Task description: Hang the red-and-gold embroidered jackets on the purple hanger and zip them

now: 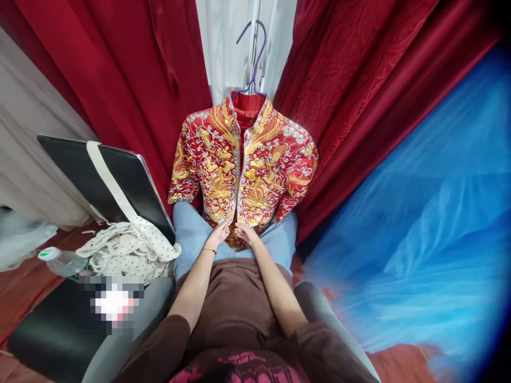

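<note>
A red jacket [244,162] with gold and silver embroidery hangs on a purple hanger [255,56] in front of me, its hem resting on my lap. My left hand [219,233] pinches the left front panel near the hem, fingers closed on the cloth. My right hand [247,233] grips the right front panel beside it, fingers curled on the edge. The two hands nearly touch at the jacket's centre opening. A thin red string circles my left wrist.
Red curtains [120,69] hang behind, with white cloth [227,48] between them. A blue tulle mass [419,213] fills the right. On the left stands a black chair [120,175] with a white dotted bag [131,250]; a plastic bottle [59,260] lies beside it.
</note>
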`<control>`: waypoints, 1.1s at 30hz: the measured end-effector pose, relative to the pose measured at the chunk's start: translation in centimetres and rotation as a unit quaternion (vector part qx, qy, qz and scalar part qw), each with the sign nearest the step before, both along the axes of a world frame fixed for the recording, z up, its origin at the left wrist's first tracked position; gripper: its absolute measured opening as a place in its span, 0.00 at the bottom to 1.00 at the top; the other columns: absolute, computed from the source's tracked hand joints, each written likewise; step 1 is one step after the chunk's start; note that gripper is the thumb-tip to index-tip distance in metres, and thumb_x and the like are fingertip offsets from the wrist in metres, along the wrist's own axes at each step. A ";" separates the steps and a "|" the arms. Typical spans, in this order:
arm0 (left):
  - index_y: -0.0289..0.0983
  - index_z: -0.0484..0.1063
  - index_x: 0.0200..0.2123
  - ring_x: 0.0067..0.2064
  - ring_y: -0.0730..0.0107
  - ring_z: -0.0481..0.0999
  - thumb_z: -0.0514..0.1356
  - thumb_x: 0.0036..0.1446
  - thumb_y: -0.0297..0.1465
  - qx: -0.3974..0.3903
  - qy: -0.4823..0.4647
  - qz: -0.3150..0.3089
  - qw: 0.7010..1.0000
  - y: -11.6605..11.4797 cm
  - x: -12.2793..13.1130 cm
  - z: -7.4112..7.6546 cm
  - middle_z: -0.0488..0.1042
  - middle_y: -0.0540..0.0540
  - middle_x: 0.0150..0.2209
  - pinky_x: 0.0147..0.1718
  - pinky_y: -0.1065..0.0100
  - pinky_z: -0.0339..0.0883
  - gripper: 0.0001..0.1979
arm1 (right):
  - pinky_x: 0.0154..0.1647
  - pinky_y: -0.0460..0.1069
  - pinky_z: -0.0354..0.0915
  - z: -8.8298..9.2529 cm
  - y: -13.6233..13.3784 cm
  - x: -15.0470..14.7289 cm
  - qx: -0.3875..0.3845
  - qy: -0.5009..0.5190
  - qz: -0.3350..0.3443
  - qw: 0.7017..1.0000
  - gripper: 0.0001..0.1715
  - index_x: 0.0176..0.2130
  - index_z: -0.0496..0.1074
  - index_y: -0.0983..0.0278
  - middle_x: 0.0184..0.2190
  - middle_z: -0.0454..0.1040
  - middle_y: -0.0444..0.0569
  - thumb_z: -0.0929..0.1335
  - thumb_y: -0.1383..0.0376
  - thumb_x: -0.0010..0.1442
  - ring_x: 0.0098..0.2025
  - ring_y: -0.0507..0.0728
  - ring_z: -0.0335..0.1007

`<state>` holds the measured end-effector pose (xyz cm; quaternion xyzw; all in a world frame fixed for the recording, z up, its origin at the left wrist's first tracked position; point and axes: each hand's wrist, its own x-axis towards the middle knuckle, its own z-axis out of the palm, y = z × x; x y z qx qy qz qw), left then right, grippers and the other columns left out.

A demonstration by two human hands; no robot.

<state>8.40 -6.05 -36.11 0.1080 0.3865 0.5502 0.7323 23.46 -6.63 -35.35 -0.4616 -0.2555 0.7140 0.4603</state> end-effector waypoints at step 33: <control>0.33 0.70 0.29 0.24 0.82 0.58 0.64 0.58 0.22 0.028 -0.061 -0.131 0.989 -1.0 0.5 0.1 0.62 0.55 0.23 0.25 0.76 0.58 0.07 | 0.45 0.51 0.72 1.7 -2.7 1.1 0.087 0.017 -0.001 0.996 0.31 0.41 0.76 0.62 0.38 0.82 0.47 0.81 0.67 0.35 0.41 0.58 0.79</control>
